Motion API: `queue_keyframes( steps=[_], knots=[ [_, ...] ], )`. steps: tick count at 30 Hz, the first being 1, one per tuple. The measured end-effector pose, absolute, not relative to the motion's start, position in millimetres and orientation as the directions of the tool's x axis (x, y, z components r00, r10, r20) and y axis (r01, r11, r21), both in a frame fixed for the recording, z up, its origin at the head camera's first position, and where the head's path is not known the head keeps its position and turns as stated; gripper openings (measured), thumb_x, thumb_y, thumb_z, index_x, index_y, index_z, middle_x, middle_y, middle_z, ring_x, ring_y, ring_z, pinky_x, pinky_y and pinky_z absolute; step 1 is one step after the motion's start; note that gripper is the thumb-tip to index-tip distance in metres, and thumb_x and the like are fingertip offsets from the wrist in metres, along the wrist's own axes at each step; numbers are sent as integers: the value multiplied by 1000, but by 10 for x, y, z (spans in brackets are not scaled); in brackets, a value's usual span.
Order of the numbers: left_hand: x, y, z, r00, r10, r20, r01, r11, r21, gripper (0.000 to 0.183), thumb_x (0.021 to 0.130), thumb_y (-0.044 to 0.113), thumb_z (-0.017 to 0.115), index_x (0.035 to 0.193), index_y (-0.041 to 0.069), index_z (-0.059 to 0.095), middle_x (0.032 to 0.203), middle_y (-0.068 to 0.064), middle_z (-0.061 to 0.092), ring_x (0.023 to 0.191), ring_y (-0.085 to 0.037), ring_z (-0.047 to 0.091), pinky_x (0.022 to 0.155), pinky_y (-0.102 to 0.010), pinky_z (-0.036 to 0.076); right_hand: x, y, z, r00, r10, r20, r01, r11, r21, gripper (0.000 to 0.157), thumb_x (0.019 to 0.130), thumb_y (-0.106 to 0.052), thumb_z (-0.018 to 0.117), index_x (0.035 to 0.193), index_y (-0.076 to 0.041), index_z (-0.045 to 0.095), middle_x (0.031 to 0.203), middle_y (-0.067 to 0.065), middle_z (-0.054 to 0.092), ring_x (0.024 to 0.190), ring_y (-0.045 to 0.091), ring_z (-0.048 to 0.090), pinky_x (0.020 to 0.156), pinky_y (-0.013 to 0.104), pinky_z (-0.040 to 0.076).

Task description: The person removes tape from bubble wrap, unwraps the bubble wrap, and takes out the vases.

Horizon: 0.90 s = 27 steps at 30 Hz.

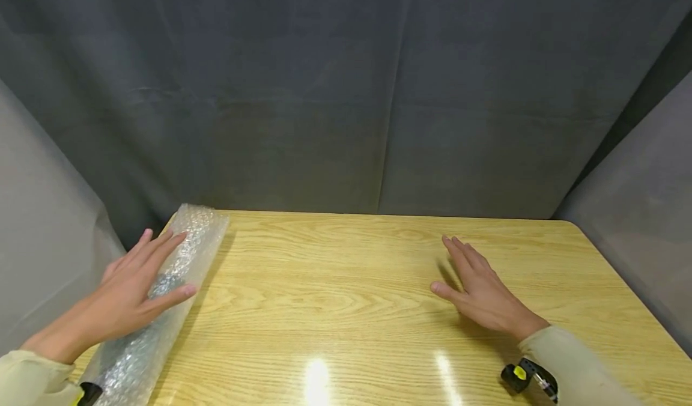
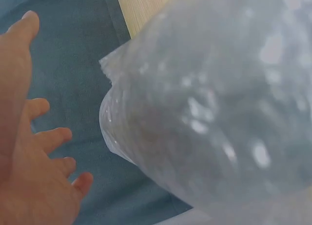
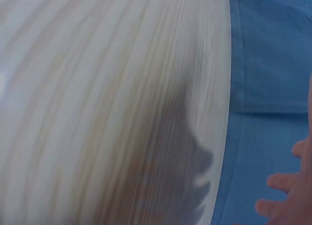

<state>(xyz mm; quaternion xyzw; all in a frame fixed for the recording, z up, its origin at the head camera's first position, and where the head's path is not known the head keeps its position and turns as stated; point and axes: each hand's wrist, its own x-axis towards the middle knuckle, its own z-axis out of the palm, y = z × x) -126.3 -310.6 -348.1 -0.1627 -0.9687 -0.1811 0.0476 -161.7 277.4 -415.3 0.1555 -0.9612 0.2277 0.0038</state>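
Note:
A long strip of clear bubble wrap point(image 1: 201, 238) lies along the left side of the wooden table, and something darker shows dimly through its middle. Above it is my left hand point(image 1: 127, 286), fingers spread and thumb out to the side. In the left wrist view a gap separates that hand point(image 2: 39, 171) from the near end of the bubble wrap point(image 2: 204, 103). On the right my right hand point(image 1: 483, 292) hovers over the tabletop, fingers extended, holding nothing; its shadow falls on the wood. Only some fingertips of the right hand point(image 3: 287, 191) enter the right wrist view.
The wooden table point(image 1: 324, 274) has a glossy top with light reflections near the front. A dark grey curtain point(image 1: 303, 93) hangs behind its far edge. Pale grey cloth panels stand at the left point(image 1: 43, 214) and right point(image 1: 643, 202).

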Motion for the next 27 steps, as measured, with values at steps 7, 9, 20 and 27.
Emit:
queue_keyframes(
  steps=[7, 9, 20, 27],
  knots=[
    [-1235, -3177, -3504, -946, 286, 150, 321, 882, 344, 91, 96, 49, 70, 167, 26, 19, 169, -23, 28, 160, -50, 6, 98, -83, 20, -1670, 2514, -4209, -942, -324, 88, -328, 833, -445, 92, 100, -54, 61, 168, -26, 5, 174, 16, 14, 157, 52, 16, 116, 78, 21],
    [-1229, -3193, -3505, -950, 282, 130, 311, 881, 357, 90, 97, 49, 69, 167, 27, 17, 169, -22, 26, 161, -50, 4, 97, -83, 20, -1678, 2462, -4221, -940, -328, 92, -334, 831, -444, 93, 100, -54, 62, 168, -28, 4, 175, 14, 14, 158, 51, 16, 117, 77, 22],
    [-1165, -3357, -3546, -958, 263, 117, 288, 881, 376, 88, 99, 44, 68, 167, 25, 16, 169, -23, 27, 160, -51, 9, 95, -83, 20, -1697, 2184, -4246, -918, -377, 128, -392, 804, -448, 93, 99, -58, 61, 168, -23, 9, 174, 14, 18, 158, 48, 21, 118, 75, 26],
    [-1127, -3462, -3603, -967, 247, 63, 253, 901, 352, 89, 99, 47, 66, 167, 21, 16, 166, -27, 30, 156, -56, 15, 96, -83, 24, -1682, 1966, -4289, -906, -410, 109, -412, 791, -453, 95, 97, -65, 60, 168, -26, 11, 173, 16, 20, 158, 47, 22, 118, 75, 29]
  ],
)
